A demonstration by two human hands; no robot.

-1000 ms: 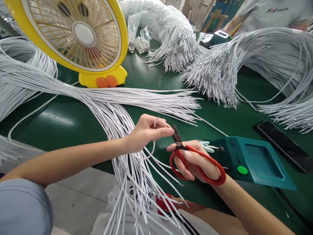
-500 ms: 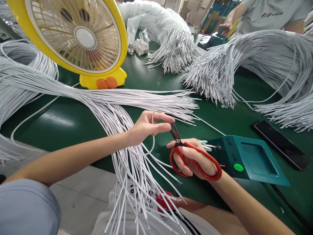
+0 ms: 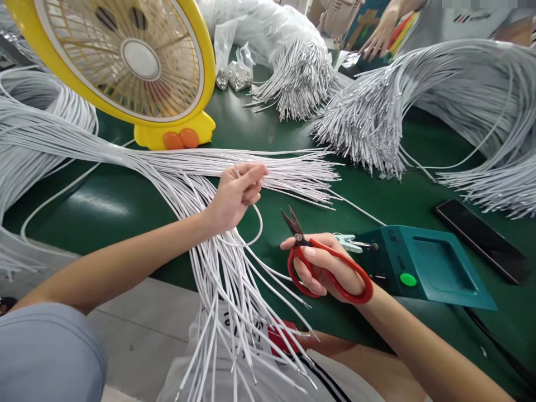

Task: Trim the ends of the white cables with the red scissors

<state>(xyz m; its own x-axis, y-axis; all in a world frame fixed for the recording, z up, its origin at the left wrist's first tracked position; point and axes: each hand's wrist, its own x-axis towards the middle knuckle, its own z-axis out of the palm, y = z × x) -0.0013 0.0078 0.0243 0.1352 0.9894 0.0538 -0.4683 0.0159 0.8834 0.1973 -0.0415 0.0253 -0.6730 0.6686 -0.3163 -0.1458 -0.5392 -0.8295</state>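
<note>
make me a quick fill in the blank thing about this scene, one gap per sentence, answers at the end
The scissors are held in the person's ____ hand.
Their blades stand ____, with a gap between the tips.
The outer frame of the fan is ____.
The round button on the teal device is ____.

Missing words: right; open; yellow; green

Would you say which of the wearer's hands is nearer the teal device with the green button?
The right hand, holding red-handled scissors, is nearer, close beside the device; the left hand is farther off, over the white cables.
</note>
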